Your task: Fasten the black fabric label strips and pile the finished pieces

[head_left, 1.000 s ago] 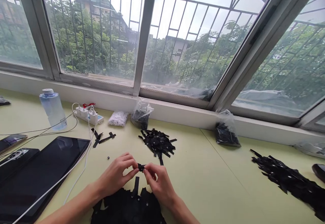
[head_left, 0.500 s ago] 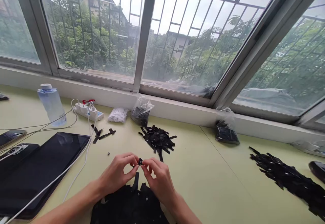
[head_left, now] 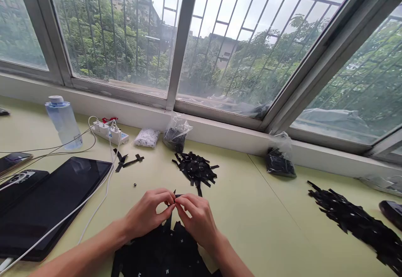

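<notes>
My left hand (head_left: 147, 214) and my right hand (head_left: 196, 218) meet over the pale green table (head_left: 251, 222), fingertips pinched together on one small black strip piece (head_left: 175, 196). Both hands are closed on it. Directly below them, at the near edge, lies a heap of black strips (head_left: 160, 252) with small white marks. A second pile of black strips (head_left: 196, 170) sits just beyond the hands.
A tablet (head_left: 50, 203) with a white cable (head_left: 75, 214) lies at the left, phones (head_left: 14, 160) beside it. A water bottle (head_left: 63, 122), power strip (head_left: 109, 134) and small bags (head_left: 176, 134) stand along the window sill. More black strips (head_left: 354, 218) lie at the right.
My hands stay together on the small piece, fingers shifting slightly. The view has tilted a little, so the table items sit higher in the frame.
</notes>
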`<state>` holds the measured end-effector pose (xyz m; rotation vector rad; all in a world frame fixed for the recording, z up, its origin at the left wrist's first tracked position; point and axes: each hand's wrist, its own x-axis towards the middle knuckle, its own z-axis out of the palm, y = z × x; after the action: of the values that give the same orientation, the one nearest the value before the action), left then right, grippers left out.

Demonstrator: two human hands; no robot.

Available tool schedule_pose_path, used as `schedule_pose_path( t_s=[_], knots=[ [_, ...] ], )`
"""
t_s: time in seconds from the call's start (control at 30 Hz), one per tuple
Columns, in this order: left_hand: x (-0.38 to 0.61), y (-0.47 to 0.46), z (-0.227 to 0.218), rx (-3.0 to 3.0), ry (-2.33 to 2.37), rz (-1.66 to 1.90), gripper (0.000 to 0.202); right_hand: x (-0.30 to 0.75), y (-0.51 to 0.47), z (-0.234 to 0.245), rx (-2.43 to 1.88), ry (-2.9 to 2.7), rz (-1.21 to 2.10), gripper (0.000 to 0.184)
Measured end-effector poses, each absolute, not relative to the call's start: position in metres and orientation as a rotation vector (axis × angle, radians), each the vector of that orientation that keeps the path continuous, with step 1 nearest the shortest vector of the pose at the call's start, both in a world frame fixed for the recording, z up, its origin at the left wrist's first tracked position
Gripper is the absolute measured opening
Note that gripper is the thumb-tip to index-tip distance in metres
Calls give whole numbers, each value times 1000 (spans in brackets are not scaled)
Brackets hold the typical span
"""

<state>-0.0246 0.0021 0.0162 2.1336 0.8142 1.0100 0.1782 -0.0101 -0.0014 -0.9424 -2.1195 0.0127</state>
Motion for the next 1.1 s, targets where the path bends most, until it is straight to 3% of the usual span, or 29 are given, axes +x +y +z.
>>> schedule_pose_path(
  t_s=[0.57,1.1],
  knots=[
    [-25,3,16,2118,798,1015,15,178,-9,-2,-924,-2202,-160,20],
    [-22,4,17,1870,810,1046,19,173,-16,4,-886,-1980,85,14]
  ],
)
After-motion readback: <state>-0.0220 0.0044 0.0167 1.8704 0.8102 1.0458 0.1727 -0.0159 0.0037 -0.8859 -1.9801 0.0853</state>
